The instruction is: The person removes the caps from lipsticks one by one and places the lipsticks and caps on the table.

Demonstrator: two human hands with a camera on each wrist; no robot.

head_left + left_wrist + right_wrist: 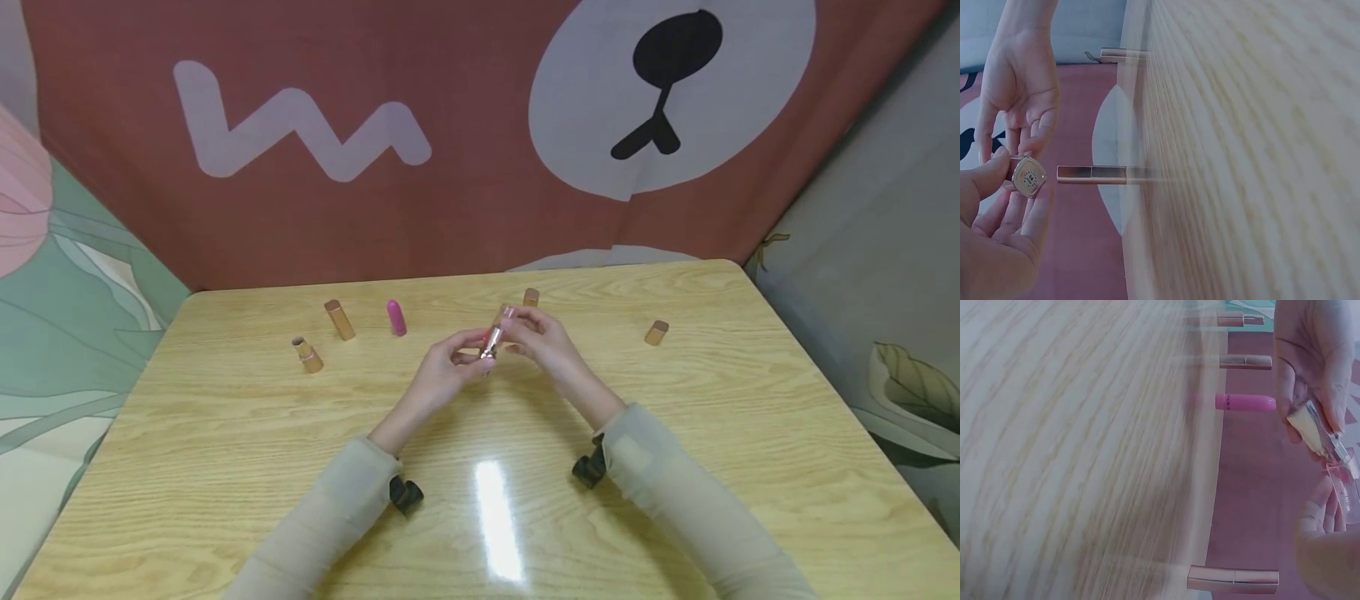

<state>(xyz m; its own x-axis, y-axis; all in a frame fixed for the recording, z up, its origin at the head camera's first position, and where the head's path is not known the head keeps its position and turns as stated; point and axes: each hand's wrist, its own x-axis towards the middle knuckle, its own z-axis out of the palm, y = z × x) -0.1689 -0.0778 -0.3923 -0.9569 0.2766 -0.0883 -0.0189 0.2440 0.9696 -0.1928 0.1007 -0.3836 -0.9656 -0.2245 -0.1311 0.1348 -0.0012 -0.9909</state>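
Note:
Both hands are raised over the middle of the table, at a lipstick with a shiny metallic base [491,342] and a clear pinkish cap [1344,490]. The left hand [438,375] grips the base between thumb and fingers. Its round-cornered end, bearing a small printed label [1030,177], faces the left wrist camera. The right hand [551,346] pinches the see-through cap at the upper end. Cap and base meet in the right wrist view; how far the cap sits over the base cannot be told. Fingers partly hide the lipstick.
Left of the hands stand a gold tube [340,320], a stepped gold tube [307,355] with a narrower top, and a bright pink tube [397,318]. A gold tube [531,297] stands behind the right hand, another [657,333] farther right. A printed cloth [480,217] hangs behind the table [225,467].

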